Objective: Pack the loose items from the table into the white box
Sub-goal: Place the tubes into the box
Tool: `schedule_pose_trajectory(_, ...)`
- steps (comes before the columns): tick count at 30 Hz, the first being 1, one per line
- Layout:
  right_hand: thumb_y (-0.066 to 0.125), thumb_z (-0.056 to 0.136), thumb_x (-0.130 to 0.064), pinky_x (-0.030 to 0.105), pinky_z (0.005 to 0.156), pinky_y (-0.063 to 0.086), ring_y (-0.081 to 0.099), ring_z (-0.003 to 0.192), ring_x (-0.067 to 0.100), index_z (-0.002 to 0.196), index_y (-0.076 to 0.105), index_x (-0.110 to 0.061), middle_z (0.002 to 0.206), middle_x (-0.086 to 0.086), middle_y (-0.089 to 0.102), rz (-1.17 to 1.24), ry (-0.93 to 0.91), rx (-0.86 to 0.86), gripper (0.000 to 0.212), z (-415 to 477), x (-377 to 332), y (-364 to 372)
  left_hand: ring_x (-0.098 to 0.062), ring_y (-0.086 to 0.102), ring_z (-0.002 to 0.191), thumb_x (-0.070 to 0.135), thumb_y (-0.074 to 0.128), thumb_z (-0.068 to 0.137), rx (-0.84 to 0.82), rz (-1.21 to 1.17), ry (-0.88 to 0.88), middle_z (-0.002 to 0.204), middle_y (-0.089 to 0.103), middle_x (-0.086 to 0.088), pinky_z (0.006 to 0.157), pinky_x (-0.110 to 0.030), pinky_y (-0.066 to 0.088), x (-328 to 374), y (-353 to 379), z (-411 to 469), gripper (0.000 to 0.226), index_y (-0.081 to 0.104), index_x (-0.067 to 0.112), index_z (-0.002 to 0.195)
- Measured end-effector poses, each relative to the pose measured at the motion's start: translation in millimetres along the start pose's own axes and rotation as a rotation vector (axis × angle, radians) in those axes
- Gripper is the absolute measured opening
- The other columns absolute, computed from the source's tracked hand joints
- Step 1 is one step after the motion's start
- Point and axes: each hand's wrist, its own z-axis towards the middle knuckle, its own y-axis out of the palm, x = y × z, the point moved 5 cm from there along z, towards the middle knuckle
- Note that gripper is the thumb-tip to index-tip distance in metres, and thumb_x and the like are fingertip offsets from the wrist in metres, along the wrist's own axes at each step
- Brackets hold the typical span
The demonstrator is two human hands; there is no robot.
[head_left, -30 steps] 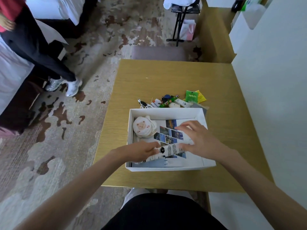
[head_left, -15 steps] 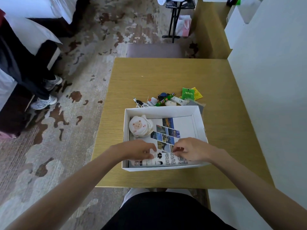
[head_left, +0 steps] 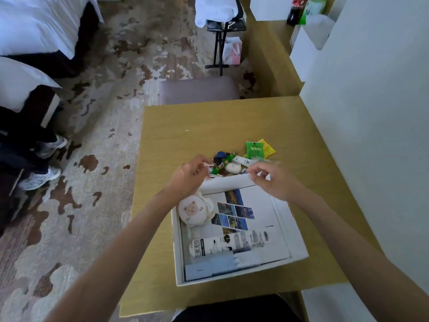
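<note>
The white box (head_left: 294, 231) is set on the near half of the wooden table (head_left: 185, 126), and a brochure (head_left: 234, 214) printed with photographs is laid flat on its floor. On top of that a soft pouch with a bear face (head_left: 193, 209) is seen in the far left corner, and a white tube with black print (head_left: 222, 245) is laid lengthwise nearer the front wall. The loose items are gathered just beyond the far wall of the box: a green sachet (head_left: 255, 149) overlapping a yellow sachet (head_left: 267, 148), a small white tube (head_left: 243, 161), a pale oval piece (head_left: 233, 168), a thin green stick pack (head_left: 222, 164) and some dark keys or tags (too small to be told apart). Both hands are held above the far wall at the edge of this pile. The left hand (head_left: 189, 176) is loosely curled, with something thin and white apparently pinched at the fingertips, though it cannot be told what. The right hand (head_left: 270, 180) is also half curled, and whether anything is held in it cannot be told. The remaining things are judged light and small; the sachets are probably thin and slippery and are best pinched at an edge, while the tube and the oval piece can be taken across their width.
</note>
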Motion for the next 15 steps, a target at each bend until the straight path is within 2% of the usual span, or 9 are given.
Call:
schedule_pose_trajectory(2,0.056,0.096,-0.022,0.028,0.079,0.053,0.064,0.091,0.009,0.108,0.068,-0.018,0.100,-0.007,0.069,0.032,0.026,0.016,0.018,16.3,3.5,-1.0,-0.033,0.066,0.079,0.020,0.043,0.098,-0.049,0.074,-0.027,0.094,0.069,-0.004,0.069,-0.048,0.056,0.3,5.1,17.8,0.020,0.055,0.019,0.113)
schedule_pose_trajectory(4,0.055,0.096,-0.022,0.039,0.079,0.056,0.067,0.089,0.015,0.108,0.067,-0.014,0.097,-0.006,0.069,0.043,0.068,0.017,0.019,34.3,11.4,-1.6,-0.033,0.065,0.082,0.021,0.043,0.097,-0.101,0.133,-0.037,0.102,0.067,-0.008,0.073,-0.046,0.055,-2.3,12.6,39.1,0.023,0.055,0.018,0.116)
schedule_pose_trajectory(6,0.054,0.096,-0.021,0.044,0.077,0.055,0.068,0.085,0.017,0.107,0.066,-0.013,0.096,-0.008,0.066,0.017,0.105,-0.004,0.018,54.3,23.0,0.1,-0.032,0.063,0.088,0.021,0.046,0.095,-0.138,0.198,-0.061,0.107,0.065,-0.010,0.080,-0.044,0.053,-8.9,19.3,63.0,0.025,0.056,0.018,0.118)
schedule_pose_trajectory(8,0.054,0.096,-0.021,0.039,0.074,0.055,0.066,0.082,0.014,0.108,0.065,-0.014,0.101,-0.006,0.065,-0.049,0.138,-0.080,0.018,75.8,36.5,7.2,-0.028,0.061,0.097,0.023,0.049,0.094,-0.171,0.278,-0.094,0.110,0.065,-0.009,0.085,-0.039,0.050,-19.1,27.1,87.0,0.026,0.057,0.016,0.118)
schedule_pose_trajectory(11,0.058,0.093,-0.024,0.030,0.071,0.050,0.061,0.084,0.013,0.114,0.063,-0.015,0.109,0.001,0.066,-0.209,0.179,-0.235,0.023,108.4,58.9,25.8,-0.026,0.061,0.099,0.034,0.056,0.090,-0.251,0.439,-0.153,0.109,0.066,-0.008,0.085,-0.039,0.051,-36.9,45.9,117.9,0.030,0.059,0.015,0.112)
schedule_pose_trajectory(14,0.060,0.090,-0.026,0.040,0.074,0.054,0.063,0.082,0.020,0.111,0.063,-0.015,0.102,0.004,0.067,-0.360,0.229,-0.352,0.024,135.0,76.5,42.3,-0.028,0.061,0.095,0.042,0.060,0.086,-0.351,0.590,-0.187,0.103,0.066,-0.009,0.078,-0.037,0.052,-52.3,66.5,139.7,0.035,0.062,0.011,0.103)
schedule_pose_trajectory(15,0.060,0.089,-0.025,0.039,0.071,0.055,0.064,0.081,0.022,0.107,0.064,-0.013,0.097,0.006,0.067,-0.396,0.237,-0.378,0.022,142.4,80.2,46.5,-0.028,0.061,0.093,0.044,0.060,0.085,-0.389,0.629,-0.191,0.099,0.066,-0.009,0.074,-0.036,0.050,-56.9,72.7,144.1,0.037,0.062,0.010,0.099)
